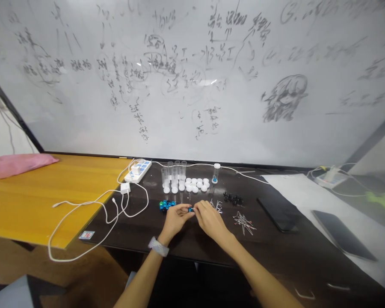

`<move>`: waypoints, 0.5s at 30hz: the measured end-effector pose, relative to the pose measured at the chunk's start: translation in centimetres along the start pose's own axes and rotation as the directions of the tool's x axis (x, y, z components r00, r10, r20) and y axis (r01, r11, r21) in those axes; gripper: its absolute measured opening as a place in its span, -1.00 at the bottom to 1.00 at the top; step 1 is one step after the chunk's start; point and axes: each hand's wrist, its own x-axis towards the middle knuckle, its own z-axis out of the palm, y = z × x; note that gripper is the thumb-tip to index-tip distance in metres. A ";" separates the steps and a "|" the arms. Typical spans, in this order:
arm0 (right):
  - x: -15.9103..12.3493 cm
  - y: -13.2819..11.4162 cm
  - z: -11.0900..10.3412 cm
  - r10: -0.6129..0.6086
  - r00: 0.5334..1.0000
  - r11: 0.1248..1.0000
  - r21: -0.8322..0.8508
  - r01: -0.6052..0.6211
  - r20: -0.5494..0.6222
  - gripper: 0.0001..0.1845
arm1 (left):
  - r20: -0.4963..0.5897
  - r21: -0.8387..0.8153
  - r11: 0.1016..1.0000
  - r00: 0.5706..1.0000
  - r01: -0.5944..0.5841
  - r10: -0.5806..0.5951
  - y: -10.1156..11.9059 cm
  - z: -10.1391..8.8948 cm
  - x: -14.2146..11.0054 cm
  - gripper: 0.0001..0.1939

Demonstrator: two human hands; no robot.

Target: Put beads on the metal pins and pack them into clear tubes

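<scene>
Glossy blue shows between your left hand (176, 220) and right hand (210, 220): both are drawn in narrow, meeting over a small blue piece (190, 209) held at your fingers, above the dark table (131, 226). Just left of it lies a cluster of blue and black beads (167, 206). To the right are a loose spread of thin metal pins (244, 223) and a group of small black parts (233, 198).

A piece this small could squirt from your fingers if your grip slackens, then roll among the beads or pins. Your right hand is close to a small tangle of pins (216, 206), so a sideways slip could scatter them or prick you. Upright clear plastic tubes (172, 175) stand close behind white caps (195, 185), and a reach across could tip them.

Your left wrist wears a white band (158, 247). Handwriting covers the whiteboard (192, 77), but it is too blurred to read, and you can make out no brand on the white power strip (137, 170) or the small card (86, 235)
</scene>
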 end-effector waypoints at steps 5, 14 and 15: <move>0.0 0.2 0.3 -0.023 1.000 0.998 -0.054 0.023 -0.004 -0.70 | -0.019 -0.002 1.000 1.000 -0.010 0.010 0.2 0.0 0.0 -0.64; -0.2 0.0 0.4 0.022 1.000 0.990 0.143 -0.022 0.005 -0.77 | 0.004 -0.011 1.000 1.000 0.013 -0.013 0.5 0.0 0.0 -0.63; -0.2 0.0 0.4 0.006 1.000 0.991 0.133 -0.007 0.007 -0.77 | 0.000 -0.011 1.000 1.000 0.015 -0.015 0.5 0.0 0.0 -0.63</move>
